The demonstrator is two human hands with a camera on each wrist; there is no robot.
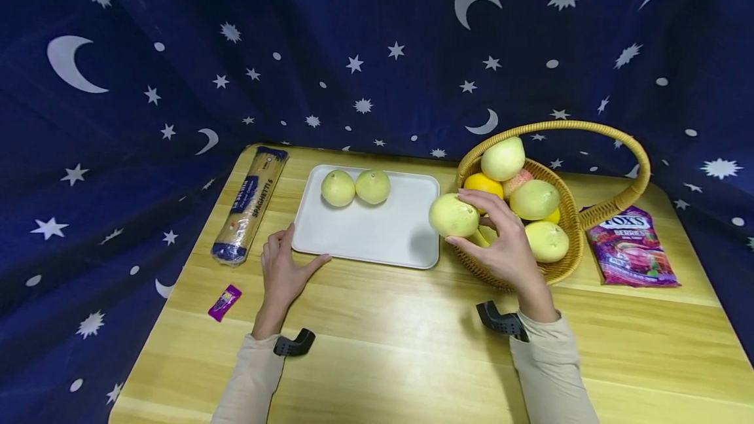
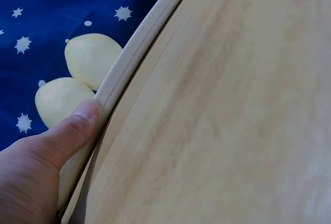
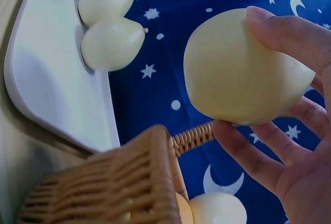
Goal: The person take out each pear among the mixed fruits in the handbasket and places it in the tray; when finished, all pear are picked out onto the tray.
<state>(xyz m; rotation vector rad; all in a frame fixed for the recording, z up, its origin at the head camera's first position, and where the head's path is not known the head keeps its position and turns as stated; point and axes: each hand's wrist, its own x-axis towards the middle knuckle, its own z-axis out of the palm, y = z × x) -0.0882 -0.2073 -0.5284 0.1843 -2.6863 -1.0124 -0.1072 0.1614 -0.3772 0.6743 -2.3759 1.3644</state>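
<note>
My right hand (image 1: 503,241) pinches a pale yellow-green pomelo (image 1: 453,216) between thumb and fingers, above the tray's right end and the basket's left rim. In the right wrist view, the pomelo (image 3: 238,69) tapers to a point near the palm. The white rectangular tray (image 1: 365,234) carries two similar pomelos (image 1: 338,188) side by side at its back left. At the tray's near left corner rests my left hand (image 1: 285,273), thumb and fingers spread along two edges. Its straight thumb (image 2: 72,131) touches the rim in the left wrist view; its other fingers are hidden there.
A wicker basket (image 1: 574,247) with a tall handle holds several fruits, including more pomelos (image 1: 546,242) and an orange (image 1: 484,184). Right of it lies a purple Fox's candy bag (image 1: 633,247). A spaghetti pack (image 1: 250,205) and a small purple wrapped sweet (image 1: 224,302) lie at left.
</note>
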